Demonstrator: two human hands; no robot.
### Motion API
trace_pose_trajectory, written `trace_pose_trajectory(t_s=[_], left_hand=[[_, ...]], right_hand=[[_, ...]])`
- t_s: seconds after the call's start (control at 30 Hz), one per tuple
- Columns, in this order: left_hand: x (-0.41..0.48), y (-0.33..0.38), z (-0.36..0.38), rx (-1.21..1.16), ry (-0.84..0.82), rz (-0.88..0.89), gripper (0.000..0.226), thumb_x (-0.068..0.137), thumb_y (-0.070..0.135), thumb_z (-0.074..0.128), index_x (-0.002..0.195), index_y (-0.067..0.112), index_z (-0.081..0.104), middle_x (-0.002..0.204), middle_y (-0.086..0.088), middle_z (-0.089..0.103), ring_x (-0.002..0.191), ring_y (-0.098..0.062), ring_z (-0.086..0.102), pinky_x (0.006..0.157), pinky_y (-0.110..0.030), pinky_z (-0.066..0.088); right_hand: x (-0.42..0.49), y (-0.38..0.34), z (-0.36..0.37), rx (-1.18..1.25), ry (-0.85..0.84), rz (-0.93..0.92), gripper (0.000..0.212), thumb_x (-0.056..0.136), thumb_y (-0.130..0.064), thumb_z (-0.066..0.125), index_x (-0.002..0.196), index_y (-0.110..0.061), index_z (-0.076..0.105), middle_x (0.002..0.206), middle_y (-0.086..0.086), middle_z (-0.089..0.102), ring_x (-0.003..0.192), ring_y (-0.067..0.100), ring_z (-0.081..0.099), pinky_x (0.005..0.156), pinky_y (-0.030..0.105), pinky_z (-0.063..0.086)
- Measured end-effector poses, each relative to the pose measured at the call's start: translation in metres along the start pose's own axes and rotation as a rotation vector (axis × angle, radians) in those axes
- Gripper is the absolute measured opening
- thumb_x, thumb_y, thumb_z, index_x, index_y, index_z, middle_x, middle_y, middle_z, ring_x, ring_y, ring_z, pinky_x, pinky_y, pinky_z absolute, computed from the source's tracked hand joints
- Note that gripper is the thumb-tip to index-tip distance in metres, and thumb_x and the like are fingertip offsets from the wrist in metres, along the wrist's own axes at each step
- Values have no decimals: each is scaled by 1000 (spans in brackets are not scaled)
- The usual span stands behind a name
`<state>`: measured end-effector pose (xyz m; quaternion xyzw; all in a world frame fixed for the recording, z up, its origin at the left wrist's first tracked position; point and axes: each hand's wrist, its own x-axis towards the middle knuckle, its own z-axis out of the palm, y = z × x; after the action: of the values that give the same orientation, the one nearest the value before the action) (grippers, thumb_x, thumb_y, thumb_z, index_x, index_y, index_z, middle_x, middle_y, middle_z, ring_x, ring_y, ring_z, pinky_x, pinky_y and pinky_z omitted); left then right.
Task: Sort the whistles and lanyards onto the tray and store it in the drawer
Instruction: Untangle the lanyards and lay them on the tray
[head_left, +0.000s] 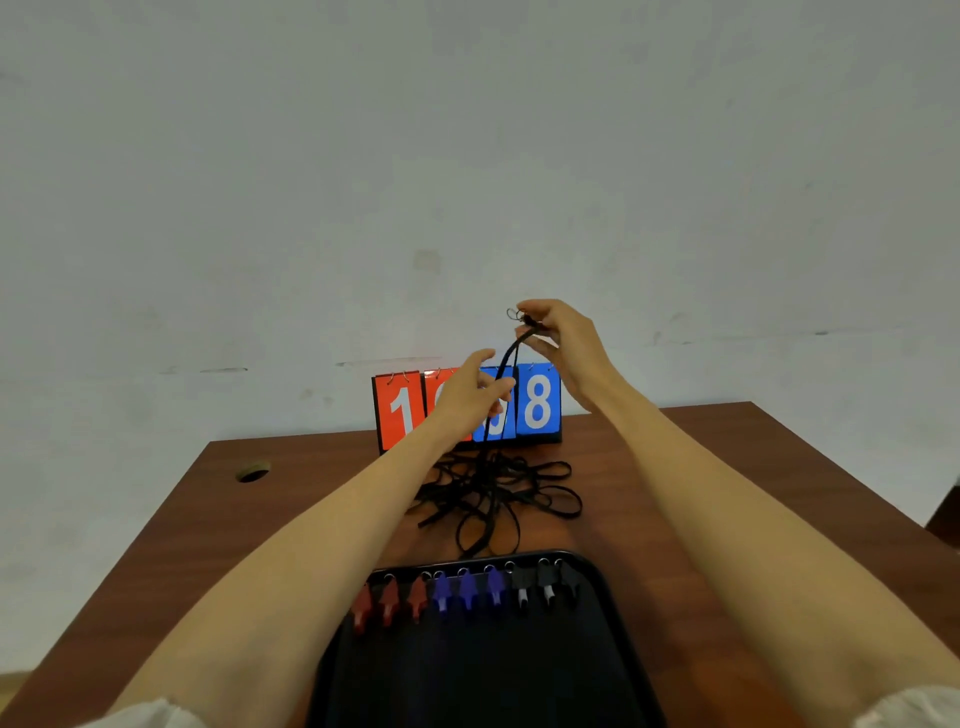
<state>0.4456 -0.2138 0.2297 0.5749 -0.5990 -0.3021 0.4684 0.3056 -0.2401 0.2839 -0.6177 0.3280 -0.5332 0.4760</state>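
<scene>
Nearest the camera, at the table's front edge, lies the black tray. Nine whistles sit in a row along its far rim, three red, three blue and three black, rings pointing away; the rest of the tray is bare. The whistle half of the sort looks done, I judge.

Just beyond the tray, on the brown table, a tangled pile of lanyards sprawls, with loops spilling right and toward the tray.

Above the pile, one lanyard hangs nearly upright. Its top end, with a small metal ring, is pinched in the right hand, held high. Its lower end runs down into the tangle, so it is not yet free.

The left hand sits lower and just left of the strap, fingers loosely spread, thumb and forefinger close to the strap. Whether they touch it I cannot tell. This hand is the nearer one to the strap's middle, so it seems best placed to slide down and strip the strap clear.

Behind the hands stands a flip scoreboard, red cards left and blue cards right, at the table's back edge. A round hole marks the far left of the tabletop. A plain pale wall fills the background. No drawer shows.
</scene>
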Motion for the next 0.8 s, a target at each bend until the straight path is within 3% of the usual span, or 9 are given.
trace_pose_trajectory(t_s=[0.13, 0.23, 0.3, 0.4, 0.5, 0.6, 0.67, 0.73, 0.8], left_hand=[[-3, 13, 5, 55, -96, 24, 53, 95, 18, 54, 143, 15, 34, 79, -5, 64, 66, -14, 58, 76, -31, 53], [-5, 22, 8, 61, -118, -14, 13, 95, 19, 54, 101, 9, 59, 72, -3, 60, 61, -13, 54, 71, -30, 51], [-6, 16, 8, 124, -105, -63, 17, 94, 14, 53, 78, 9, 53, 68, -5, 57, 57, -15, 52, 64, -27, 48], [-12, -6, 0, 346, -91, -144, 10, 93, 9, 51, 86, 5, 56, 77, -9, 62, 55, -13, 55, 55, -19, 45], [-19, -23, -3, 330, 74, -168, 12, 94, 11, 48, 89, 4, 57, 83, -11, 61, 72, -22, 58, 60, -24, 43], [-21, -17, 0, 329, 196, -79, 17, 95, 12, 48, 87, 1, 58, 79, -12, 60, 73, -24, 53, 59, -26, 40], [-20, -8, 1, 443, 154, -16, 17, 93, 11, 49, 84, 0, 59, 78, -14, 60, 72, -26, 53, 61, -32, 40], [-22, 0, 2, 565, 54, 52, 15, 89, 6, 48, 75, 6, 53, 75, -14, 57, 68, -25, 48, 54, -29, 31], [-20, 0, 3, 658, -42, 125, 14, 86, 3, 48, 73, 6, 52, 78, -19, 60, 68, -25, 47, 55, -32, 29]], right_hand=[[-7, -5, -2, -139, -29, -94, 19, 89, -6, 60, 107, -9, 66, 102, 5, 68, 86, 12, 67, 85, 22, 54], [-9, -17, 0, -21, 17, -104, 19, 91, -2, 57, 108, -4, 64, 98, 0, 67, 83, 12, 69, 86, 23, 55], [-10, -26, -1, 13, 97, -132, 14, 93, -2, 54, 104, -5, 62, 95, 1, 65, 81, 14, 69, 85, 24, 56], [-15, -25, -12, -14, 190, -69, 12, 95, -3, 49, 90, -14, 50, 87, 7, 62, 74, 15, 67, 80, 26, 57], [-27, -6, -25, -336, 63, 117, 14, 98, -4, 36, 93, -14, 45, 76, 7, 58, 65, 17, 63, 75, 41, 57], [-41, 13, -28, -638, -68, 143, 21, 97, -8, 29, 98, -14, 49, 73, 5, 50, 55, 15, 45, 52, 28, 42], [-46, 22, -23, -679, -156, 142, 15, 98, -22, 41, 103, -13, 51, 86, 6, 53, 65, 16, 46, 57, 25, 37], [-45, 30, -17, -793, -307, 149, 51, 89, -42, 59, 128, -13, 45, 114, 7, 54, 94, 20, 55, 75, 25, 42], [-42, 43, -7, -842, -383, 168, 93, 78, -47, 72, 149, -15, 20, 142, 7, 41, 122, 26, 49, 94, 31, 41]])
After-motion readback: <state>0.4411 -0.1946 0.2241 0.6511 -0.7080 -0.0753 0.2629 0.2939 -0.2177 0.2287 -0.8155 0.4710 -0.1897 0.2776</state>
